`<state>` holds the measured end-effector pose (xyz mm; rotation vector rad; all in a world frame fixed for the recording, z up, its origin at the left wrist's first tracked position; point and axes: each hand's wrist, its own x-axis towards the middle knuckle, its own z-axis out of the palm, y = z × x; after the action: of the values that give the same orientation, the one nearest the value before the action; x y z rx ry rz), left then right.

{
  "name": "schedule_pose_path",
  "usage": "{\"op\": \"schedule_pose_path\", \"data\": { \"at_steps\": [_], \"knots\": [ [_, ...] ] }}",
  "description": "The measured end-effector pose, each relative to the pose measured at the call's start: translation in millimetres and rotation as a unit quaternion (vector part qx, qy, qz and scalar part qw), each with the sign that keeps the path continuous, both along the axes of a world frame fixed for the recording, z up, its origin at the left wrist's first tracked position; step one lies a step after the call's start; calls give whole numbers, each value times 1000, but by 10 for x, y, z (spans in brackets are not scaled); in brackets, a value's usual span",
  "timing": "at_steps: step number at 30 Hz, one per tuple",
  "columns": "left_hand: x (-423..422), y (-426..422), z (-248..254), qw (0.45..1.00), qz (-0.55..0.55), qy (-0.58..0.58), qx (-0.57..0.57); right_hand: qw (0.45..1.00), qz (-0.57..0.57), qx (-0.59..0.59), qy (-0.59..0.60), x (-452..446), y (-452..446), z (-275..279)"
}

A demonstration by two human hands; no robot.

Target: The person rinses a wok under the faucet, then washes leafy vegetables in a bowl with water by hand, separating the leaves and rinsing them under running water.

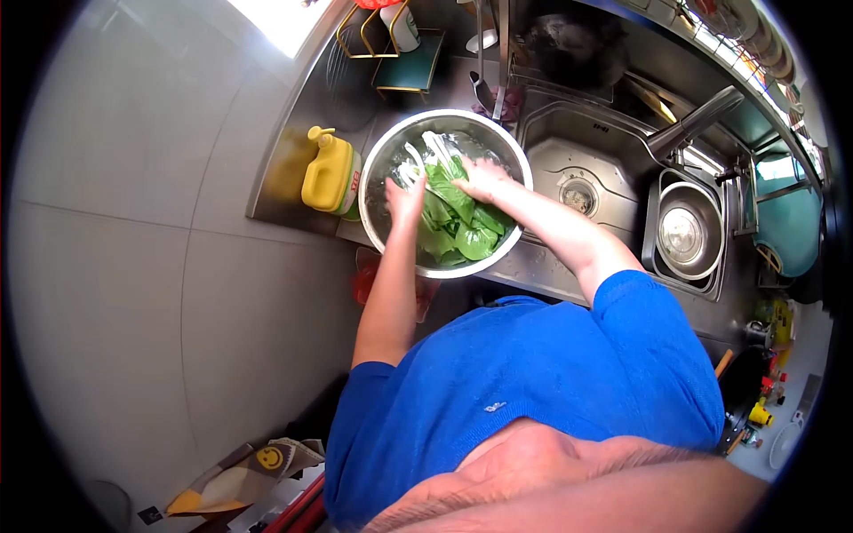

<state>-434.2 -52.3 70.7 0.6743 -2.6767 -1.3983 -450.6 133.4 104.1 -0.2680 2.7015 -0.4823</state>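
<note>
A large stainless steel bowl (374, 224) holds bok choy (475, 240) with white stems and glossy green leaves, which look wet. My left hand (404, 201) reaches into the bowl's left side. Its fingers are closed around the bok choy near the white stems, and part of them is hidden. On the right side of the bowl, my right hand (483, 180) has its fingers curled onto the green leaves just below the stems. Both hands are inside the rim, a short distance apart.
A yellow pump bottle (327, 173) stands left of the bowl. To the right is a steel sink (613, 169) with a drain and faucet (697, 123). A metal basin (689, 233) sits farther right. Behind the bowl stands a green-topped rack (407, 64). A grey tiled wall (124, 151) borders the left.
</note>
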Motion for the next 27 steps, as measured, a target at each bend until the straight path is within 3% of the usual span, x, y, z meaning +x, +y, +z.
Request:
{"op": "schedule_pose_path", "data": {
  "at_steps": [1,3,6,8,9,12,15,17,19,21,23,25,27],
  "knots": [
    [42,76,-88,999,-1,-35,9,1000,-3,13,-26,16,-44,-122],
    [171,331,45,990,-8,-107,-95,997,16,6,-77,37,-59,-220],
    [123,198,-200,991,-118,-51,-40,993,12,-28,-110,1,86,-112],
    [88,3,-322,979,-180,-44,-86,990,88,-35,-101,-192,208,-101],
    [79,-88,-285,971,-214,-49,-95,992,48,-18,-116,-258,202,-119],
    [165,-136,-88,958,-216,-71,-177,991,32,29,-126,-279,183,-82],
    [167,-75,-61,949,-206,-79,-225,989,77,42,-118,-316,168,-38],
    [132,-13,-66,939,-186,-123,-264,973,155,115,-123,-436,121,79],
    [166,92,110,950,-177,-117,-230,999,31,-13,-8,-444,81,245],
    [160,198,156,961,-115,-124,-219,989,-39,-107,98,-526,-54,155],
    [119,189,87,956,-149,-142,-210,983,-54,-98,146,-532,-217,-67],
    [117,95,3,957,-162,-110,-216,982,-97,-148,59,-613,-240,-339],
    [87,-19,-12,965,-155,-95,-191,977,-109,-175,52,-584,-218,-366]
  ]
}}
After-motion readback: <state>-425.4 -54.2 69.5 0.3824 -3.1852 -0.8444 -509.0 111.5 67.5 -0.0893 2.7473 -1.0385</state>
